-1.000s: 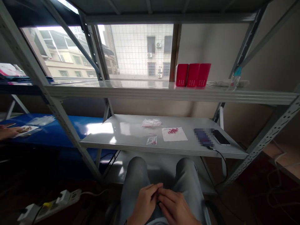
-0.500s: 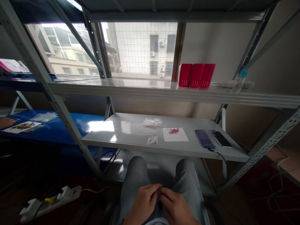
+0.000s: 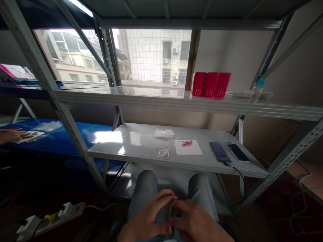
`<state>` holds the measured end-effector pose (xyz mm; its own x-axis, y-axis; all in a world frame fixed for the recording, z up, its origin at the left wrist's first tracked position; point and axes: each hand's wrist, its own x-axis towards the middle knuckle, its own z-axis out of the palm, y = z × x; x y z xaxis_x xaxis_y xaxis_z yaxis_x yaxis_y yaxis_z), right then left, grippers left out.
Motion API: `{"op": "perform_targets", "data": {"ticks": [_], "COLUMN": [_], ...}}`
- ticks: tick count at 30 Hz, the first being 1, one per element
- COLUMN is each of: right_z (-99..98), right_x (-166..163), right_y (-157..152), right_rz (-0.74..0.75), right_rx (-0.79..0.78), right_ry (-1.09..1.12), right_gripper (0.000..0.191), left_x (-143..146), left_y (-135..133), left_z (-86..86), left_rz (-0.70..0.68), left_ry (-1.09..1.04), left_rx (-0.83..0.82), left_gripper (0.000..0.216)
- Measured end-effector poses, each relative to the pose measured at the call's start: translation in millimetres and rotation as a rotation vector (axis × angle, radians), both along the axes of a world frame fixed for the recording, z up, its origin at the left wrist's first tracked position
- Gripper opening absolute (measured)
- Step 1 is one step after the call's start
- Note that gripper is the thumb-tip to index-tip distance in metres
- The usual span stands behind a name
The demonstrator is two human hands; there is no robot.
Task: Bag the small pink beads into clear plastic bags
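Observation:
My left hand (image 3: 151, 218) and my right hand (image 3: 195, 220) meet low over my lap, between my grey-trousered knees. Fingers of both are curled and pinched together round something small and partly see-through that I cannot make out. On the grey shelf (image 3: 131, 141) in front lie a white paper sheet with small pink pieces (image 3: 188, 147), a small clear bag with pink pieces (image 3: 164, 152) and a heap of empty clear bags (image 3: 164, 133).
A phone (image 3: 239, 153) with a cable lies at the shelf's right end. Red boxes (image 3: 211, 84) stand on the upper shelf. Another person's hand (image 3: 8, 135) rests on a blue table at the left. A power strip (image 3: 50, 216) lies on the floor.
Both hands have stayed together over my lap and now appear larger and a little higher in view, with the fingers more wrapped round the small thing. The camera tilted slightly.

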<state>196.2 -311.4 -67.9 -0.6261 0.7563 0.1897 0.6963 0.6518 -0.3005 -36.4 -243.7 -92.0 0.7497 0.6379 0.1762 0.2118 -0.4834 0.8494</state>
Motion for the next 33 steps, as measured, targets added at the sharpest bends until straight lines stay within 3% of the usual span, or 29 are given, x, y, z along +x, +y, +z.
{"op": "perform_targets", "data": {"ticks": [3,8,11,15,18,20,23,26,28,33], "right_z": [15.6,17.4,25.3,39.0,33.4,22.0,4.3,-7.3,-13.7,-29.6], "right_x": [6,6,7,25,56,79,106,118,120,120], "right_y": [0,1,0,12,52,95,167,223,245,257], "right_rz": [0.058,0.049,0.029,0.056,-0.179,-0.487,-0.714,-0.768,-0.742,-0.678], "right_rx": [-0.064,-0.047,-0.08,-0.156,-0.115,0.009,0.105,0.164,0.184,0.188], "right_ry": [0.029,0.046,0.094,0.326,0.555,0.573,0.516,0.377,0.277,0.097], "right_gripper": [0.033,0.027,0.033,0.037,0.026,0.026,0.039,0.039,0.041,0.039], "left_x": [-6,0,6,13,27,45,83,125,146,167], "left_y": [1,0,2,18,46,73,119,158,176,195], "left_z": [-5.8,-9.6,-7.8,-6.9,-3.6,1.5,11.8,20.4,22.3,13.3], "left_rz": [0.041,0.081,0.087,0.108,0.098,0.088,0.131,0.166,0.186,0.264], "left_ry": [0.086,0.122,0.111,-0.015,-0.157,-0.309,-0.506,-0.602,-0.662,-0.801], "left_rx": [-0.041,-0.017,-0.005,-0.031,-0.134,-0.24,-0.325,-0.336,-0.349,-0.406], "left_gripper": [0.088,0.086,0.081,0.07,0.067,0.064,0.061,0.055,0.049,0.046]}}
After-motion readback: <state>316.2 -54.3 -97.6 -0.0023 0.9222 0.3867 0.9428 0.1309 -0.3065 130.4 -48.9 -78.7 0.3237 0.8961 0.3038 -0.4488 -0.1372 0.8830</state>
